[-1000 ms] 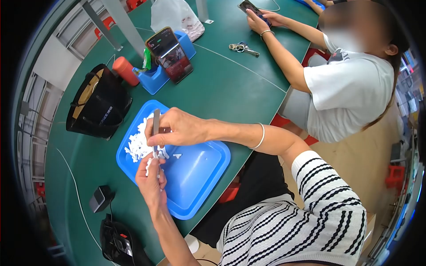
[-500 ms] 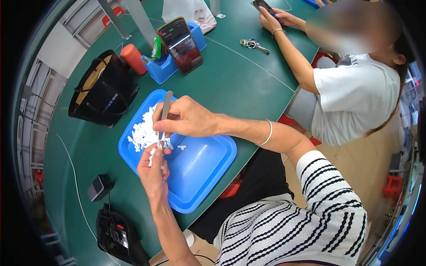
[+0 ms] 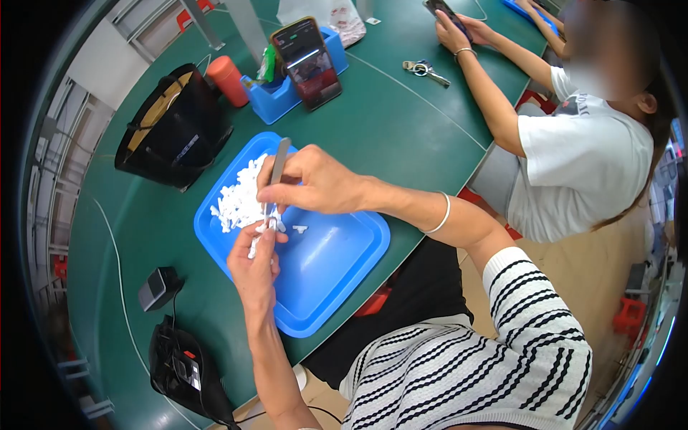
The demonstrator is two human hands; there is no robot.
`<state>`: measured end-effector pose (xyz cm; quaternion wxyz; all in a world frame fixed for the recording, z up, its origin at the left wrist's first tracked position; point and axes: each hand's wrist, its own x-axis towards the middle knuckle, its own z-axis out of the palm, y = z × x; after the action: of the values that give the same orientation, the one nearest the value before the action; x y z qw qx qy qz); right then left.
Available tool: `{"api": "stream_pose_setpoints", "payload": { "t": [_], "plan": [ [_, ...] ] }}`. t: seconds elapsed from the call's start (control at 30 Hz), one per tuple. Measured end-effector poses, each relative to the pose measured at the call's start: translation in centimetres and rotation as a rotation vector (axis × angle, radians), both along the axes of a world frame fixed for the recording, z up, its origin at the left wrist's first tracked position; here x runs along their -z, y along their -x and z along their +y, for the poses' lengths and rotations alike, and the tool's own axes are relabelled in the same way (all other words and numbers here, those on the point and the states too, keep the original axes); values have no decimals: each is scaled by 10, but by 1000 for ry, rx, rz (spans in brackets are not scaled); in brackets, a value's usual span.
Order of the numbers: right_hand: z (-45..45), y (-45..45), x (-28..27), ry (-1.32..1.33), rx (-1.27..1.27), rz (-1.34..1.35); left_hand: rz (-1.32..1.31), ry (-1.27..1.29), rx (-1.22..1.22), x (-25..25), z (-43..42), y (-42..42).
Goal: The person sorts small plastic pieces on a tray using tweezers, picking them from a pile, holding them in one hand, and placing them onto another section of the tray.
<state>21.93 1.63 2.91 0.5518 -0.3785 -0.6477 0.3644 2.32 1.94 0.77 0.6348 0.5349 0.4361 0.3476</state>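
Observation:
A blue tray lies on the green table, with a heap of small white parts in its far left portion. One white part lies apart from the heap, near the tray's middle. My right hand grips metal tweezers, their tips pointing down at my left hand. Over the tray's left edge, my left hand pinches several white parts between thumb and fingers. The tweezer tips meet the parts at my left fingertips; whether they grip one is too small to tell.
A phone leans on a blue holder beside a red cylinder. A black bag stands at left, a dark box and black pouch nearer. Keys lie near a seated person holding a phone.
The whole view has shifted, so the table's objects appear farther right and higher. Both hands stay together over the tray, the tweezers still at my left fingertips.

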Motion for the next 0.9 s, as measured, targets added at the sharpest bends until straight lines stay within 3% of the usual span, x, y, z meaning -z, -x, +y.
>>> {"api": "stream_pose_setpoints", "payload": {
  "t": [0.23, 0.53, 0.67, 0.77, 0.9],
  "plan": [
    [0, -3, -2, 166, -45, 149, -30, -5, -24, -3, 0, 0],
    [2, -6, -1, 191, 25, 244, -3, -29, 0, -1, 0, 2],
    [2, -5, -1, 167, 2, 233, -12, -18, 2, -1, 1, 2],
    [3, -2, 4, 89, -64, 22, -11, -17, 0, -1, 0, 1],
    [1, -4, -2, 133, -68, 105, 2, -36, 33, -2, 0, 1]
  ]
}}
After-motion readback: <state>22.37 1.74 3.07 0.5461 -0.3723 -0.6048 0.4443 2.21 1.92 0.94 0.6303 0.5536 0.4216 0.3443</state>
